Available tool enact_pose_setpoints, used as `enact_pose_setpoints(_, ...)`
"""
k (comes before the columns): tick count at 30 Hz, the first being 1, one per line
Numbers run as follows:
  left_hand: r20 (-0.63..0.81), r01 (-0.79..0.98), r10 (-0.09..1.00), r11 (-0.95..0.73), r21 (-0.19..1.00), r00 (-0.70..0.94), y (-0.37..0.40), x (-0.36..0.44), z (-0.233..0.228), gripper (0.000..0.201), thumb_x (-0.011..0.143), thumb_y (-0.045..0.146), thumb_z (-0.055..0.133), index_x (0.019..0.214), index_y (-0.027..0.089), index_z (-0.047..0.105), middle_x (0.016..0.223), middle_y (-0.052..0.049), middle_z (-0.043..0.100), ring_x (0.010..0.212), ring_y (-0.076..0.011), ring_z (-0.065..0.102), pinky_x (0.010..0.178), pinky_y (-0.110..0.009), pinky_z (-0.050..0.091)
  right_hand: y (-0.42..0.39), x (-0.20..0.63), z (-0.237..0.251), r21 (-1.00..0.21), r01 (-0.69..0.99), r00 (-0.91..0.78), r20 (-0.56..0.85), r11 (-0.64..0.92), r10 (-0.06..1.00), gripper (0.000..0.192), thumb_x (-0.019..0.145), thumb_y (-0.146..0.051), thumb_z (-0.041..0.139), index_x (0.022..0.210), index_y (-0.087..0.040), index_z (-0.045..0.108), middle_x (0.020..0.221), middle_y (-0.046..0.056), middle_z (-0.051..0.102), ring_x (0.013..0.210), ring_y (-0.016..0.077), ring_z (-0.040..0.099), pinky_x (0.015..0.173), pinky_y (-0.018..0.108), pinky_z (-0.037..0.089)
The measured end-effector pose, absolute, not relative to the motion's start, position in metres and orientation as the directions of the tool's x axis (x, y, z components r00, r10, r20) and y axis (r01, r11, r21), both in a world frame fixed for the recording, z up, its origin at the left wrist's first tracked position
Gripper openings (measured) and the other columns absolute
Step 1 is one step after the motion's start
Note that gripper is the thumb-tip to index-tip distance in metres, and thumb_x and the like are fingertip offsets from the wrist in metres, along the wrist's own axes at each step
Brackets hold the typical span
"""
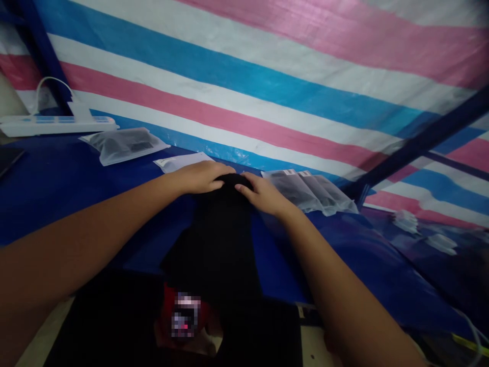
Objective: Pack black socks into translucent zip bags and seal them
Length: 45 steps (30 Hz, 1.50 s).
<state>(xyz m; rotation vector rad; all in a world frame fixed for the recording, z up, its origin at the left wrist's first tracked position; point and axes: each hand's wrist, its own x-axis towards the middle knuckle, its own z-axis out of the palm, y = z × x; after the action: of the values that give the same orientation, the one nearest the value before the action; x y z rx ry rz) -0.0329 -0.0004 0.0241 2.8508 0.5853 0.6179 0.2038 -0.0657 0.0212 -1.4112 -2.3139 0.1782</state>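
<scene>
A black piece of cloth (225, 239), probably a garment, lies lengthwise on the blue tabletop (145, 224) and reaches down to the near edge. My left hand (206, 176) grips its far end from the left, thumb on the near side. From the right, my right hand (264, 192) pinches the same end, its thumb lying over the cloth. The fingertips of both hands are partly hidden by the dark fabric. Just behind my left hand is a flat, frosted plastic bag (179, 162).
Another frosted bag with dark contents (128, 145) lies at the back left, near a white power strip (57, 126). Several overlapping bags with dark contents (305, 189) lie right of my hands. A striped tarp (229, 92) hangs behind the table, with a dark metal bar (420, 135) at right.
</scene>
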Motion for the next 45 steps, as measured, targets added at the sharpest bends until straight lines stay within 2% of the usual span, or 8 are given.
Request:
enact_pose_setpoints(4, 0.363, 0.366, 0.433, -0.899, 0.24, 0.825, 0.004, -0.032, 0.021, 0.046, 0.092, 0.018, 0.05, 0.137, 0.021, 0.058, 0.134, -0.009, 0.066, 0.12, -0.0209, 0.063, 0.103, -0.035, 0.045, -0.06, 0.201, 0.013, -0.258, 0.81, -0.412, 0.386, 0.526, 0.825, 0.03, 0.098, -0.028, 0.055, 0.124, -0.018, 0.064, 0.118, 0.011, 0.071, 0.102, 0.0259, 0.067, 0.086, 0.038, 0.05)
enact_pose_setpoints(9, 0.33, 0.384, 0.435, -0.899, 0.21, 0.838, 0.005, -0.032, 0.02, 0.047, 0.094, 0.035, 0.055, 0.138, 0.021, 0.057, 0.131, -0.01, 0.068, 0.116, -0.024, 0.064, 0.097, -0.036, 0.048, -0.055, 0.199, 0.007, -0.204, 0.789, -0.456, 0.438, 0.579, 0.775, 0.028, 0.096, -0.025, 0.058, 0.121, -0.02, 0.069, 0.111, 0.009, 0.073, 0.102, 0.0253, 0.066, 0.09, 0.039, 0.049)
enact_pose_setpoints(14, 0.265, 0.445, 0.455, -0.89, 0.1, 0.85, 0.005, -0.027, 0.019, 0.042, 0.097, 0.029, 0.048, 0.136, 0.02, 0.059, 0.122, -0.01, 0.071, 0.106, -0.0237, 0.067, 0.087, -0.033, 0.049, -0.054, 0.201, 0.007, -0.139, 0.806, -0.469, 0.443, 0.575, 0.764, 0.031, 0.096, -0.025, 0.058, 0.126, -0.02, 0.067, 0.115, 0.01, 0.071, 0.105, 0.0261, 0.065, 0.091, 0.039, 0.05)
enact_pose_setpoints(19, 0.261, 0.455, 0.458, -0.887, 0.075, 0.85, 0.005, -0.024, 0.021, 0.039, 0.093, 0.028, 0.052, 0.13, 0.019, 0.059, 0.117, -0.009, 0.072, 0.103, -0.0237, 0.068, 0.082, -0.032, 0.049, -0.054, 0.2, 0.009, -0.068, 0.804, -0.508, 0.439, 0.591, 0.741, 0.046, 0.092, -0.021, 0.061, 0.137, -0.017, 0.055, 0.129, 0.014, 0.065, 0.115, 0.0286, 0.062, 0.097, 0.043, 0.05)
enact_pose_setpoints(23, 0.329, 0.449, 0.439, -0.892, 0.047, 0.836, 0.006, -0.023, 0.02, 0.036, 0.094, 0.027, 0.053, 0.128, 0.019, 0.056, 0.123, -0.01, 0.069, 0.109, -0.0235, 0.066, 0.087, -0.032, 0.048, -0.054, 0.195, 0.008, -0.052, 0.829, -0.492, 0.406, 0.557, 0.771, 0.039, 0.095, -0.016, 0.052, 0.134, -0.013, 0.052, 0.129, 0.017, 0.063, 0.117, 0.0291, 0.061, 0.098, 0.044, 0.049)
enact_pose_setpoints(30, 0.335, 0.487, 0.444, -0.872, -0.054, 0.831, 0.009, -0.018, 0.01, 0.031, 0.096, 0.022, 0.045, 0.124, 0.017, 0.057, 0.109, -0.011, 0.071, 0.097, -0.0245, 0.068, 0.077, -0.033, 0.048, -0.056, 0.192, 0.011, -0.053, 0.855, -0.458, 0.388, 0.516, 0.799, 0.032, 0.097, -0.016, 0.049, 0.128, -0.015, 0.054, 0.127, 0.016, 0.063, 0.117, 0.0298, 0.06, 0.098, 0.045, 0.049)
enact_pose_setpoints(36, 0.343, 0.526, 0.488, -0.85, -0.023, 0.803, 0.002, -0.019, 0.016, 0.032, 0.095, 0.027, 0.045, 0.123, 0.017, 0.057, 0.114, -0.012, 0.07, 0.099, -0.0265, 0.068, 0.077, -0.034, 0.048, -0.057, 0.193, 0.012, -0.027, 0.839, -0.486, 0.41, 0.543, 0.772, 0.037, 0.096, -0.016, 0.047, 0.133, -0.018, 0.052, 0.129, 0.015, 0.063, 0.117, 0.0299, 0.06, 0.096, 0.045, 0.05)
enact_pose_setpoints(45, 0.21, 0.587, 0.583, -0.808, 0.051, 0.785, -0.022, -0.02, 0.061, 0.037, 0.089, 0.03, 0.047, 0.117, 0.015, 0.064, 0.107, -0.014, 0.071, 0.09, -0.0273, 0.067, 0.075, -0.035, 0.049, -0.072, 0.177, 0.031, -0.011, 0.806, -0.511, 0.492, 0.591, 0.705, 0.039, 0.095, -0.016, 0.045, 0.133, -0.018, 0.05, 0.13, 0.015, 0.063, 0.115, 0.0289, 0.062, 0.095, 0.041, 0.048)
